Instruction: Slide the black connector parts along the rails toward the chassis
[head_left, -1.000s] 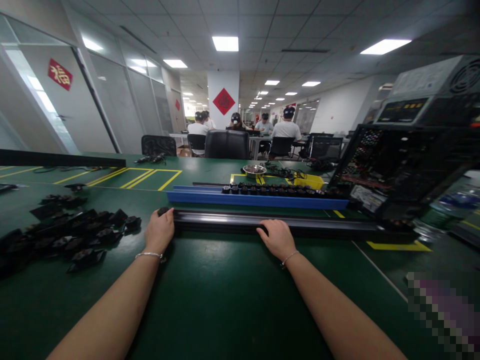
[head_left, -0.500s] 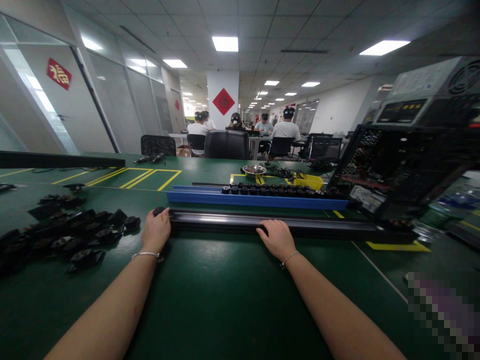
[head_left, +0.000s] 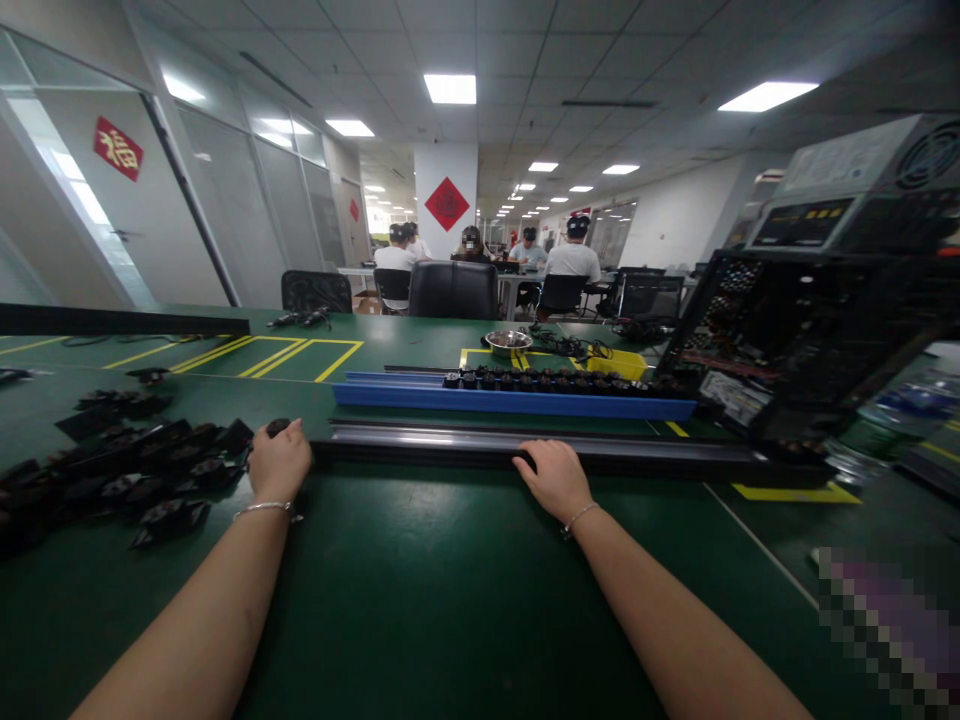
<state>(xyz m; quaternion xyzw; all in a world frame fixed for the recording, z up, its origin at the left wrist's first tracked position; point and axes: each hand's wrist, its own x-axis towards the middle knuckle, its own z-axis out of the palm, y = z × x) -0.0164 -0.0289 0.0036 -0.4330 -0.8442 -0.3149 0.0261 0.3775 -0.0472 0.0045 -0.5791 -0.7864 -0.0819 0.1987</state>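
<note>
In the head view a long black rail with a shiny grey channel (head_left: 427, 437) lies across the table in front of me. My right hand (head_left: 556, 475) grips its front edge near the middle, fingers over the top. Left of the rail's end, my left hand (head_left: 279, 462) is closed round a small black piece (head_left: 277, 427), mostly hidden by the fingers. A dark strip (head_left: 321, 453) juts from the rail's left end toward this hand; whether they are joined I cannot tell. Behind the rail, a blue rail (head_left: 510, 400) stands beside a row of small black parts (head_left: 551, 380).
Loose black parts (head_left: 157, 465) are heaped at the left. An opened computer case (head_left: 795, 330) stands at the right, near a plastic bottle (head_left: 892, 425). A metal bowl (head_left: 508, 342), cables and a yellow tray (head_left: 616, 362) sit farther back. People sit beyond the table.
My left hand has moved left, away from the rail's end, with the small black piece. A dark strip now shows sticking out there. My right hand has stayed in place.
</note>
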